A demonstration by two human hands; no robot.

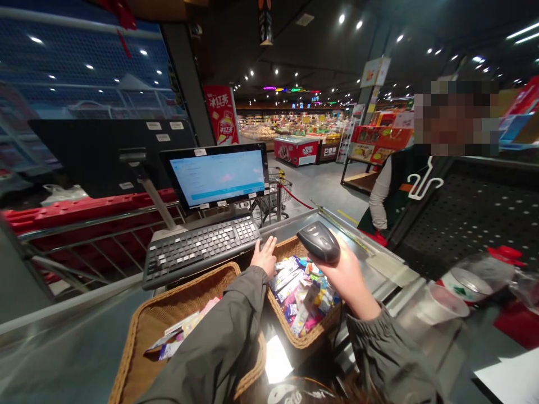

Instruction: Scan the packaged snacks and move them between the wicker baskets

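Note:
My right hand (pixel 347 275) is wrapped round a black barcode scanner (pixel 319 241), held above a wicker basket (pixel 275 311) full of small colourful packets (pixel 301 294). Its head points away from me. My left hand (pixel 264 259) has its fingers stretched out, with nothing in them. It is at the right end of a black keyboard (pixel 202 244); whether a fingertip touches a key I cannot tell. Under my left forearm stands a larger wicker basket (pixel 147 314) with a few packets (pixel 174 339) in it, partly hidden by the sleeve.
Behind the keyboard stands a lit monitor (pixel 223 177), with a second screen (pixel 113 157) seen from behind on the left. A person (pixel 381 196) is beyond the counter at right. A plastic tub (pixel 442 303) and a red-lidded jar (pixel 501 264) are at far right.

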